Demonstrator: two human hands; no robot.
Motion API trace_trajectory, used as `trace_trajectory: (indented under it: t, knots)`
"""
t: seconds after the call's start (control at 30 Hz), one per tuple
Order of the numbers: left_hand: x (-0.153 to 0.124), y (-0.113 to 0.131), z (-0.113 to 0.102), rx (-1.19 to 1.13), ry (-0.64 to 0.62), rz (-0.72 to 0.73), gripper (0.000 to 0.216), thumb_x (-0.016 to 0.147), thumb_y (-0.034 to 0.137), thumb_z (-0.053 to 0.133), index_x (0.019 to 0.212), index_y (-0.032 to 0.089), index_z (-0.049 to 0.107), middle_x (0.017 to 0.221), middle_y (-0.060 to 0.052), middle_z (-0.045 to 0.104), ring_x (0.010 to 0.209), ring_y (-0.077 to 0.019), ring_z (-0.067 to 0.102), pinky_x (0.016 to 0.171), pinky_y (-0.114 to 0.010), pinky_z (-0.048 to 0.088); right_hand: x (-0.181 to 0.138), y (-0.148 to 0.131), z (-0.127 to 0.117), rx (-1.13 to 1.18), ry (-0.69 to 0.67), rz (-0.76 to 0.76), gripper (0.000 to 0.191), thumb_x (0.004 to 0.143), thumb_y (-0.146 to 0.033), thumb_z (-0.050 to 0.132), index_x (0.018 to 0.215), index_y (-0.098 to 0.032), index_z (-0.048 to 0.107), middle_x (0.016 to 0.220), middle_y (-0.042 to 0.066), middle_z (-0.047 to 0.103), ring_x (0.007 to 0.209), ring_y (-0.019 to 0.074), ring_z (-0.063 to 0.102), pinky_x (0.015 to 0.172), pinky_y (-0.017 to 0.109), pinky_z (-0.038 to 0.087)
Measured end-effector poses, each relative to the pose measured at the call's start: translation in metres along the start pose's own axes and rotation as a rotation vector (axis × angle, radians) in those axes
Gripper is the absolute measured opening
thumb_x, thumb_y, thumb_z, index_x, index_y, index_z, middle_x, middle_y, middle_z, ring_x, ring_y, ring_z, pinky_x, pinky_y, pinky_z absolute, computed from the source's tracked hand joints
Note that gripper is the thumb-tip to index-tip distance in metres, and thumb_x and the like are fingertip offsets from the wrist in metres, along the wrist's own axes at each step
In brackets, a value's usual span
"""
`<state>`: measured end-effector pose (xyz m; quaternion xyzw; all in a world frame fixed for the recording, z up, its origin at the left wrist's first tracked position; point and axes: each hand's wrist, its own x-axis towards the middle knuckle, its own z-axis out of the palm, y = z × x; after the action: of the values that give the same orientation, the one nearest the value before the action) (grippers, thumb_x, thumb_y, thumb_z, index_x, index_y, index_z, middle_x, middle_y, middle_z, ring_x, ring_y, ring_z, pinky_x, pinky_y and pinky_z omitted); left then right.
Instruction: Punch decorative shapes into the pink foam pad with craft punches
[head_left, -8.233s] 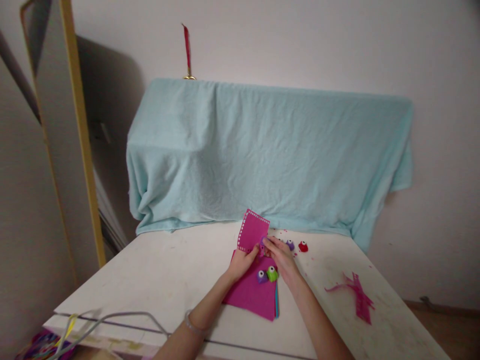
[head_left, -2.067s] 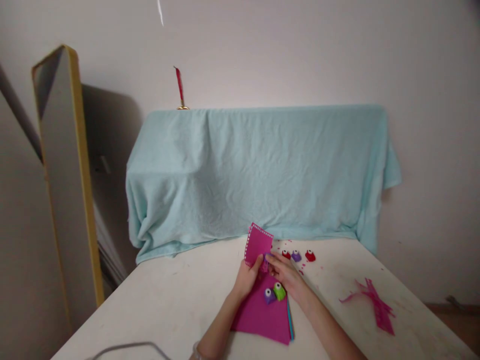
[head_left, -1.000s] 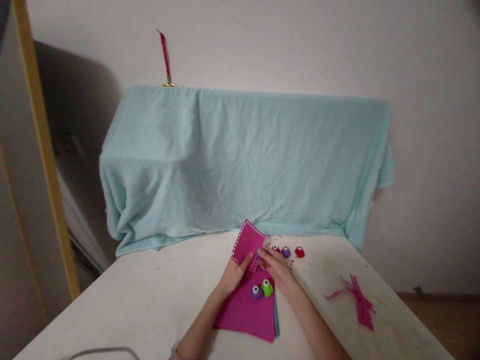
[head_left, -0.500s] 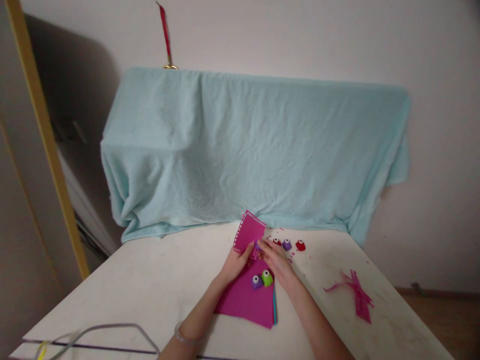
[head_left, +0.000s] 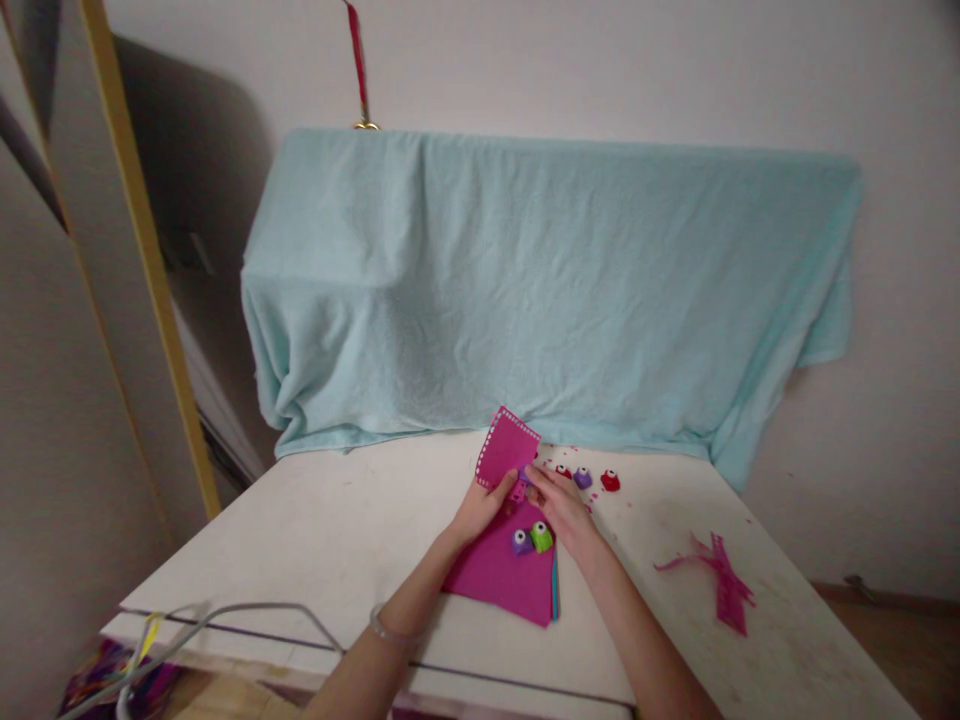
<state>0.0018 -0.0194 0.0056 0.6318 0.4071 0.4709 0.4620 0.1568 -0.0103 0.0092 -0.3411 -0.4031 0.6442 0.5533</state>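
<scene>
A magenta sheet of paper (head_left: 510, 447) with small holes punched along its edges is held up off the table. My left hand (head_left: 478, 512) pinches its lower left part, thumb on top. My right hand (head_left: 562, 505) is closed around a small purple paper punch (head_left: 524, 475) at the sheet's lower right edge; fingers partly hide it. Under the hands lies a stack of coloured paper (head_left: 499, 582), magenta on top. A purple punch (head_left: 520, 542) and a green punch (head_left: 541, 537) rest on that stack.
Right of my hands stand a red punch (head_left: 610, 482), a purple punch (head_left: 583, 479) and another red punch (head_left: 562, 470), partly hidden, among tiny paper bits. Magenta paper scraps (head_left: 726, 595) lie farther right. A pale blue cloth (head_left: 555, 290) hangs behind the white table (head_left: 315, 530).
The whole view has shifted, so the scene sits slightly right and higher, and more of the table's front edge shows. Both hands keep their hold on the paper and the punch.
</scene>
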Motion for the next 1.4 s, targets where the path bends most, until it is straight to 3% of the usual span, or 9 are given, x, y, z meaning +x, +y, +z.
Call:
trace_trajectory:
  t: [0.27, 0.67, 1.07, 1.4]
  knots:
    - [0.001, -0.004, -0.002, 0.001, 0.026, 0.012, 0.045, 0.091, 0.056, 0.046, 0.083, 0.015, 0.061, 0.071, -0.005, 0.064, 0.059, -0.0165, 0.058, 0.06, -0.029, 0.047, 0.001, 0.001, -0.001, 0.034, -0.024, 0.033, 0.029, 0.061, -0.036, 0.087, 0.081, -0.018, 0.074, 0.076, 0.001, 0.063, 0.058, 0.0084, 0.044, 0.052, 0.024, 0.032]
    - [-0.001, 0.001, -0.002, 0.043, 0.02, 0.042, 0.045, 0.092, 0.056, 0.044, 0.08, 0.015, 0.06, 0.068, -0.004, 0.062, 0.061, -0.0161, 0.058, 0.063, -0.029, 0.047, -0.002, -0.005, 0.0, 0.065, -0.041, 0.045, 0.028, 0.062, -0.034, 0.087, 0.081, -0.019, 0.073, 0.081, 0.002, 0.064, 0.062, 0.0098, 0.049, 0.055, 0.025, 0.036]
    - [-0.003, 0.007, -0.004, 0.134, 0.033, 0.125, 0.043, 0.094, 0.05, 0.044, 0.107, 0.014, 0.064, 0.104, -0.01, 0.069, 0.097, -0.0222, 0.062, 0.093, -0.036, 0.047, -0.004, -0.006, 0.0, -0.008, -0.025, 0.035, 0.032, 0.06, -0.039, 0.086, 0.079, -0.017, 0.071, 0.071, 0.0, 0.061, 0.057, 0.0104, 0.046, 0.055, 0.027, 0.033]
    - [-0.002, 0.01, -0.003, 0.197, 0.023, 0.168, 0.043, 0.094, 0.049, 0.042, 0.109, 0.015, 0.063, 0.105, -0.009, 0.069, 0.1, -0.0223, 0.061, 0.095, -0.035, 0.045, -0.004, -0.004, -0.001, -0.023, -0.039, 0.022, 0.031, 0.061, -0.038, 0.086, 0.077, -0.017, 0.07, 0.069, 0.0, 0.06, 0.055, 0.0092, 0.043, 0.053, 0.027, 0.029]
